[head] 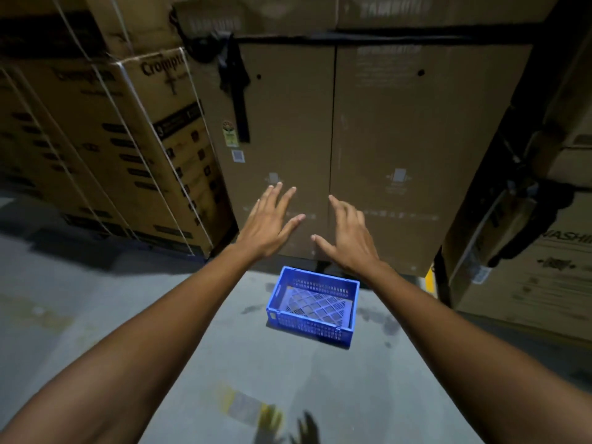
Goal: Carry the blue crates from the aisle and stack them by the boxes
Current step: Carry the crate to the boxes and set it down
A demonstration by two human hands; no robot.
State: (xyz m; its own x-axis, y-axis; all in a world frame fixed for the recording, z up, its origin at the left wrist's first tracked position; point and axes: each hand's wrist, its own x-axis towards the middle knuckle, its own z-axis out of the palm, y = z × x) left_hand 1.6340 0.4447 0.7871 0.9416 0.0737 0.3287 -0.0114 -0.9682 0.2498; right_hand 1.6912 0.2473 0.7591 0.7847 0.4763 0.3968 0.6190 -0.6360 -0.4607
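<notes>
Nearest the camera, two bare forearms reach forward from the lower corners of the view over a grey concrete floor [121,299], which carries a worn yellow paint mark [269,415] close to the person's feet. Beyond that mark, one blue crate [312,307] sits on the floor, upright and open-topped, with a latticed bottom and slotted walls; nothing is visible inside it. It lies below and between the wrists, and neither hand touches it.

Farther out, the left hand [270,227] is held palm down with its fingers straight and spread, gripping nothing. The right hand [347,240] is likewise flat and open, thumb splayed toward the left hand, holding nothing. Both hover in front of the lower face of a tall brown carton [400,129]; whether the fingertips touch the cardboard cannot be told.

The crate stands just in front of this carton's base. To the left rises a stack of strapped printed cartons [128,149], and on the right stands another printed box [551,277].
</notes>
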